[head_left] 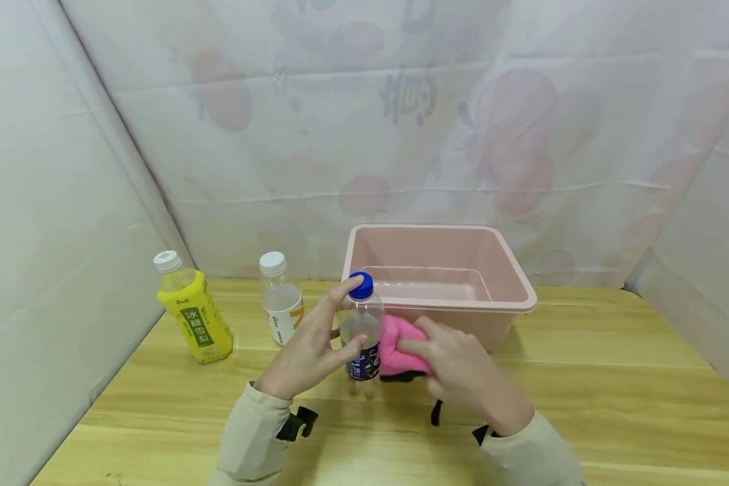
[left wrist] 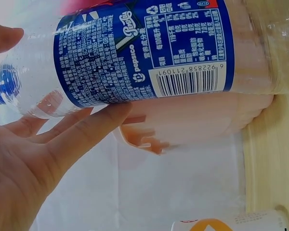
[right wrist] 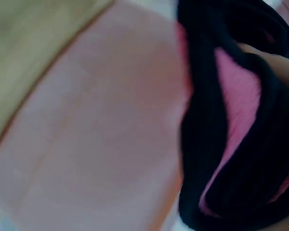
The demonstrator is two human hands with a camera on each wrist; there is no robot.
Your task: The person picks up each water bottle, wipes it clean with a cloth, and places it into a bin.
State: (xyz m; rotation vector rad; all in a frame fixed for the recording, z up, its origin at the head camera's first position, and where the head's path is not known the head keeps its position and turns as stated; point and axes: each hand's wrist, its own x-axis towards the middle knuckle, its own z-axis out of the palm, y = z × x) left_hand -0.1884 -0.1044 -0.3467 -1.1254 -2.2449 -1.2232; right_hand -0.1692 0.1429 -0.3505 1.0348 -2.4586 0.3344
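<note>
Left hand (head_left: 312, 352) (fingertip (head_left: 354, 282) on cap (head_left: 363, 290)) clasps a bottle (head_left: 369, 322), right hand (head_left: 462, 364) clenches pink cloth (head_left: 391, 349).

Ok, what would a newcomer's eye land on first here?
Likely the bright pink cloth with dark edging, gripped by the right hand in front of the pale pink tub. Next, the blue-capped bottle, held upright by the left hand beside the cloth. Then the yellow-labelled bottle, standing far left on the table.

Pale rear sheeting (head_left: 316, 121) is displaying faint pink prints; pale side panels (head_left: 42, 223) are flanking a wood-grain table (head_left: 619, 391), whose surface is reflecting light.
</note>
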